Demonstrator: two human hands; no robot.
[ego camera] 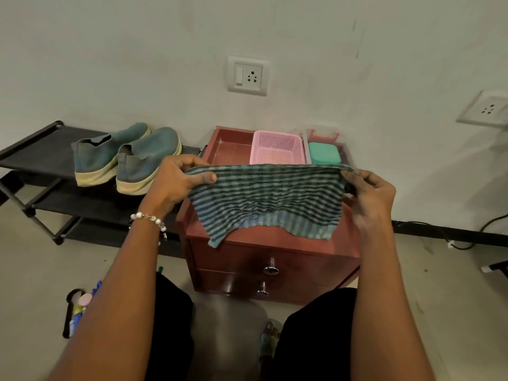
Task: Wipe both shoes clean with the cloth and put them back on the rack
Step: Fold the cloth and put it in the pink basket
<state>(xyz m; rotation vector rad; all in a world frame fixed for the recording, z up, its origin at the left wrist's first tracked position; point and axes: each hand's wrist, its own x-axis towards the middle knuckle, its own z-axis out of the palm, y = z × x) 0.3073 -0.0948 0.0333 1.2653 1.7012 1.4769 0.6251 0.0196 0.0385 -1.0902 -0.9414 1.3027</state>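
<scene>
A green and dark striped cloth [264,204] hangs spread out between my two hands above the red-brown drawer cabinet [275,259]. My left hand [178,182] pinches its upper left corner and my right hand [368,193] grips its upper right corner. Two teal slip-on shoes with cream soles stand side by side on the top shelf of the black shoe rack [41,149] at the left, heels toward me: the left shoe [107,155] and the right shoe [145,160].
On the cabinet top, behind the cloth, sit a pink plastic basket [277,145] and a teal lidded box [324,153]. Wall sockets [248,75] are above. A black cable [467,243] runs along the floor at the right. Small items [78,306] lie on the floor at the lower left.
</scene>
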